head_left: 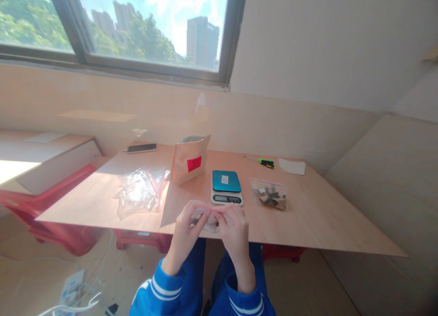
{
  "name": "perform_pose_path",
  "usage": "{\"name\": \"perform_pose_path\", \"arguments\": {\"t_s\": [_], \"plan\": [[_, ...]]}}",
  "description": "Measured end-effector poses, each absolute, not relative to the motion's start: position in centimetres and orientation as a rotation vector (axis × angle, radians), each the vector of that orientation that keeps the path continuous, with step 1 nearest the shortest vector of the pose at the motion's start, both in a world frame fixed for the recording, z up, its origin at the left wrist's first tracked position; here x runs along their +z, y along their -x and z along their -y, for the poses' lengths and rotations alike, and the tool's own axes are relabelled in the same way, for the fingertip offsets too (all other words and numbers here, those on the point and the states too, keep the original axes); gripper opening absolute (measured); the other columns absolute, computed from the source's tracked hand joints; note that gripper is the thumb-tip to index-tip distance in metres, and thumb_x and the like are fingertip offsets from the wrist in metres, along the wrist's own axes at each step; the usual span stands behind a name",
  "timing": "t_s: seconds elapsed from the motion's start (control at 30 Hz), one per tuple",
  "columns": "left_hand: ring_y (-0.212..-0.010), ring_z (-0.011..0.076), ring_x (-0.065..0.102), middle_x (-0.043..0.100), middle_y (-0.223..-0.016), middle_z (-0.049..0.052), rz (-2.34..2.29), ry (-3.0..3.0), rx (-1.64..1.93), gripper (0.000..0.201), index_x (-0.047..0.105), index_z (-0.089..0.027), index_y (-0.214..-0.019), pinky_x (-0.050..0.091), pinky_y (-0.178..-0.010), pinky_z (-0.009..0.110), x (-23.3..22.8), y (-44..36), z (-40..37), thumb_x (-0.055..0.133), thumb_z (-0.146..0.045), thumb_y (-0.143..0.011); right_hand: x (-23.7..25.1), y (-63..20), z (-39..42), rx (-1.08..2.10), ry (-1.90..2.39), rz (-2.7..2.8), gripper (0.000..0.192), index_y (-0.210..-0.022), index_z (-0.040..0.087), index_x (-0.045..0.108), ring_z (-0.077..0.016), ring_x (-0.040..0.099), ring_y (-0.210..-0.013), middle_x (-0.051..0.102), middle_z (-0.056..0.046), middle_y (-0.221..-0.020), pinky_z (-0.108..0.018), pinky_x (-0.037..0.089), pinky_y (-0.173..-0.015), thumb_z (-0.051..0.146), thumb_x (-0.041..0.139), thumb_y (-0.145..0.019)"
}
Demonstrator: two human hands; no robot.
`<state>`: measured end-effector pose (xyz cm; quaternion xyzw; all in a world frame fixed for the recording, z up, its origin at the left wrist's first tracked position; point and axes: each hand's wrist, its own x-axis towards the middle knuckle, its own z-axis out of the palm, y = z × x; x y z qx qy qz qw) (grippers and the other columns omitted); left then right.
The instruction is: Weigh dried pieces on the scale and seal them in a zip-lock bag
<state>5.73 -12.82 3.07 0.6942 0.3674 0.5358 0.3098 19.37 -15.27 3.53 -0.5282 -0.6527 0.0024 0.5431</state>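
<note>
My left hand [186, 227] and my right hand [235, 228] pinch the top edge of a small clear zip bag [209, 219] with dark pieces inside, held at the near edge of the wooden tabletop [308, 220]. Just behind my hands stands a small digital scale [226, 186] with a teal platform. To its right lies a filled clear bag [269, 195] of dark and tan pieces. A brown paper pouch [189, 158] with a red label stands upright behind the scale, its top open.
A pile of empty clear zip bags [141, 192] lies at the left. A phone [142, 148] rests at the far left corner, a green-handled screwdriver [262, 161] and a white paper [292, 166] at the far right. Red plastic stools [54, 202] support the board.
</note>
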Motion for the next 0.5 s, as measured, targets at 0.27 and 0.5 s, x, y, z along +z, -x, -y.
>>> {"name": "perform_pose_path", "arguments": {"t_s": [0.27, 0.5], "plan": [[-0.09, 0.0163, 0.062, 0.064, -0.091, 0.003, -1.0, -1.883, 1.371, 0.008, 0.062, -0.022, -0.093, 0.051, -0.074, 0.026, 2.4, -5.7, 12.9, 0.056, -0.026, -0.09, 2.9, -18.9, 15.0, -0.087, 1.324, 1.519, 0.023, -0.069, 0.02, 0.062, -0.0192, 0.055, -0.071, 0.065, 0.0, -0.068, -0.033, 0.037, -0.072, 0.007, 0.055, -0.086], [-0.089, 0.0173, 0.062, 0.062, -0.092, 0.004, -1.076, -1.817, 1.336, 0.013, 0.058, -0.021, -0.094, 0.052, -0.069, 0.026, 1.7, -4.9, 12.4, 0.053, -0.032, -0.092, 2.5, -19.5, 14.4, 0.142, 1.291, 1.592, 0.007, -0.086, 0.021, 0.067, -0.0191, 0.06, -0.078, 0.069, -0.001, -0.078, -0.032, 0.044, -0.076, 0.021, 0.061, -0.089]]}}
